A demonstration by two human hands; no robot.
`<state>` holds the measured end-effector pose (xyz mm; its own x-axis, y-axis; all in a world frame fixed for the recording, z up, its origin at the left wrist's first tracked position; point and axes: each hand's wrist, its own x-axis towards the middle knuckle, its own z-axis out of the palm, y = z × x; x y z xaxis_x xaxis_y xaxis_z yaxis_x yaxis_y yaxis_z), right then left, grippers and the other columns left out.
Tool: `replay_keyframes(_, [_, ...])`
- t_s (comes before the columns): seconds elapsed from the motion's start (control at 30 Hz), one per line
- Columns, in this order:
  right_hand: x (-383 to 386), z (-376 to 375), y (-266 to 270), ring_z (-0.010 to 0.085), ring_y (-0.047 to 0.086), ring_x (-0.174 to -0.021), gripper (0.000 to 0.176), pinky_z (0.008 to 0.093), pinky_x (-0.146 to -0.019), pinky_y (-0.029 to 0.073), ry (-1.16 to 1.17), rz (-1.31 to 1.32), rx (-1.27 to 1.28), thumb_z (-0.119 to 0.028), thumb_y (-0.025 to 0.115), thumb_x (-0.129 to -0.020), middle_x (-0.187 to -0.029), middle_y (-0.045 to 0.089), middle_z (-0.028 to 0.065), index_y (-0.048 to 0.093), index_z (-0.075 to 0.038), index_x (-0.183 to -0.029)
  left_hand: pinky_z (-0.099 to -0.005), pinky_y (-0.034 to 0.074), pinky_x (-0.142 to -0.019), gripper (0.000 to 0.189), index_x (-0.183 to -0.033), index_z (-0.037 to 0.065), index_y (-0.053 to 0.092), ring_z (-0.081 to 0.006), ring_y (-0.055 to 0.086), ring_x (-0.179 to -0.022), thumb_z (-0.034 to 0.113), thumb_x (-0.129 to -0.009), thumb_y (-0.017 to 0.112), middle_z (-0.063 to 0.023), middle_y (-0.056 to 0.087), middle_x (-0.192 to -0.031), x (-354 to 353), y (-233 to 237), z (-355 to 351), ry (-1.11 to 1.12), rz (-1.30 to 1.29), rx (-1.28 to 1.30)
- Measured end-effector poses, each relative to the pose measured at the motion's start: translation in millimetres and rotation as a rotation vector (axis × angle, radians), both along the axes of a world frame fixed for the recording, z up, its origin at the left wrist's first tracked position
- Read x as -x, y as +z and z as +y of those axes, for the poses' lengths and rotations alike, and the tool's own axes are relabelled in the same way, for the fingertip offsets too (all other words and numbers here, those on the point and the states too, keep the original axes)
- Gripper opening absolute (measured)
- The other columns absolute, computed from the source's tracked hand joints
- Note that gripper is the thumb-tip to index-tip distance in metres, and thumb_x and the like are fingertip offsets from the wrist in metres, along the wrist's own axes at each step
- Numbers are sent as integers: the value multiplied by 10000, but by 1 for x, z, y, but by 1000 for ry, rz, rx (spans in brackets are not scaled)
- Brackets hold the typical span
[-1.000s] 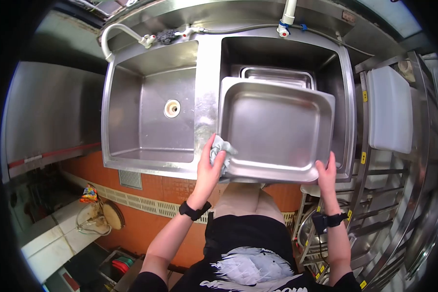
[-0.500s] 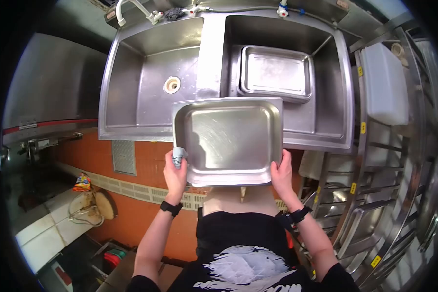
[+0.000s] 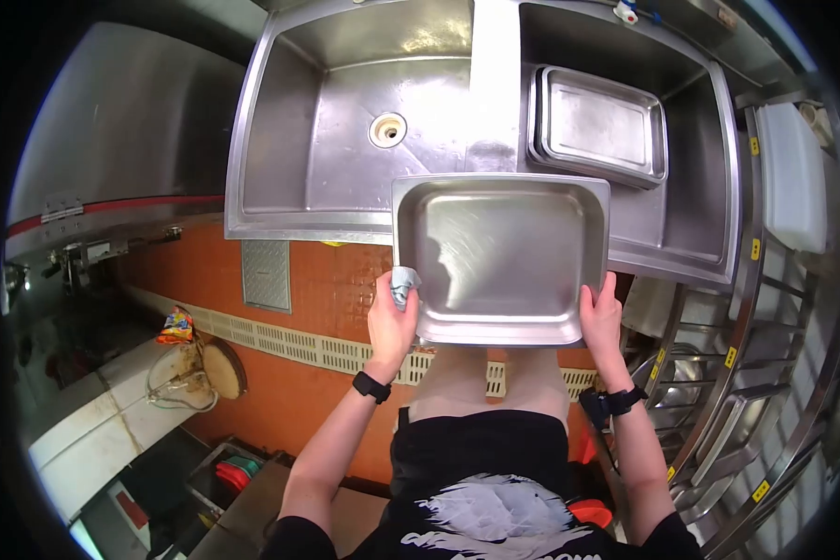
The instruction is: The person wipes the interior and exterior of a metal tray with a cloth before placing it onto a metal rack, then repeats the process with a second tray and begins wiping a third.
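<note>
A deep rectangular steel pan (image 3: pixel 509 252) is held out in front of my body, its inside facing up at me. My left hand (image 3: pixel 392 317) grips its left rim, with a crumpled light-blue cloth (image 3: pixel 404 285) pinched between fingers and pan. On the other side, my right hand (image 3: pixel 604 322) clasps the lower right rim, thumb on the inner edge. The pan overlaps the front edge of the double sink (image 3: pixel 345 229). Another steel pan (image 3: pixel 602 126), bottom up on a stack, lies in the right basin.
The left basin shows a drain (image 3: pixel 387 130). To the right stands a metal rack (image 3: pixel 739 308) holding a white plastic container (image 3: pixel 791 177) and several steel pans. A floor drain grating (image 3: pixel 289 346) crosses the orange floor. A round wooden board (image 3: pixel 224 369) leans at lower left.
My view has turned, so the sink, floor and rack sit differently in frame. Both hands keep the same grip on the pan, which still overlaps the sink's front edge.
</note>
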<state>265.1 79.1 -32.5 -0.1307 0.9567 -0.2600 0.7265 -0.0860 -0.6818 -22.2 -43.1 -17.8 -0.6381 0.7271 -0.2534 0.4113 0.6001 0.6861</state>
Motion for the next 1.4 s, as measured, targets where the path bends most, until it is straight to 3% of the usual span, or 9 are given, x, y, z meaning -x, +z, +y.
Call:
replay_keyframes(0.27, [-6,-11,-9,456,597,-829,247,482,-653,483,-4,129,-80,-100,499,-886,-848,622,263,405,-33,-1104,-463,502,-675,533,-1333,71,393,-418,586,-813,370,-913,528,-225,473,-1097,43,7,67,-307,368,27])
replay_keyframes(0.37, [-4,-21,-6,444,608,-834,229,464,-666,488,-67,154,-79,-103,508,-886,-848,629,249,438,-37,-1094,-464,503,-660,453,-1288,93,463,-390,590,-803,342,-914,524,-190,501,-1014,56,22,128,-323,510,-21])
replay_keyframes(0.53, [2,-16,-8,427,620,-843,215,449,-668,493,-110,130,-112,-110,521,-886,-857,637,239,470,-37,-1081,-376,496,-708,281,-1137,141,611,-295,570,-878,244,-876,583,-133,544,-928,54,28,169,-715,790,-336])
replay_keyframes(0.6, [7,-14,-8,418,624,-851,237,438,-665,495,-154,165,-143,-105,526,-883,-862,638,238,467,-40,-1104,-382,471,-785,275,-1131,138,614,-295,541,-930,212,-867,595,-151,553,-950,55,21,167,-730,733,-295])
replay_keyframes(0.67, [10,-9,-9,416,625,-853,248,434,-665,496,-160,180,-118,-103,529,-882,-860,637,239,464,-40,-1113,-408,451,-822,265,-1135,118,610,-328,531,-944,200,-885,575,-177,555,-996,64,8,164,-530,788,-346])
replay_keyframes(0.8, [15,0,-10,423,622,-821,266,458,-637,494,-115,173,-100,-95,527,-879,-839,631,247,455,-40,-1129,-443,401,-924,293,-1191,22,549,-386,478,-1068,165,-943,484,-248,493,-1151,55,8,152,-311,599,-274])
replay_keyframes(1.0, [25,2,-16,460,596,-694,300,539,-582,462,-71,81,-59,-132,487,-887,-703,600,264,383,-17,-1144,-483,375,-925,278,-1150,21,545,-410,479,-1041,97,-884,522,-275,504,-1124,-12,3,191,-473,540,-312])
replay_keyframes(1.2, [34,1,-15,456,595,-655,332,531,-573,465,-80,-8,-80,-122,504,-873,-669,593,269,384,6,-1155,-482,331,-952,322,-1090,44,548,-378,437,-1063,125,-787,623,-210,493,-1115,-147,-3,240,-659,438,-549])
replay_keyframes(1.4, [37,10,-12,456,594,-656,415,525,-583,457,-204,6,-124,-115,519,-866,-661,594,260,378,10,-1236,-428,369,-901,255,-1029,94,559,-319,477,-1015,147,-790,632,-148,508,-1034,-144,0,269,-906,482,-557])
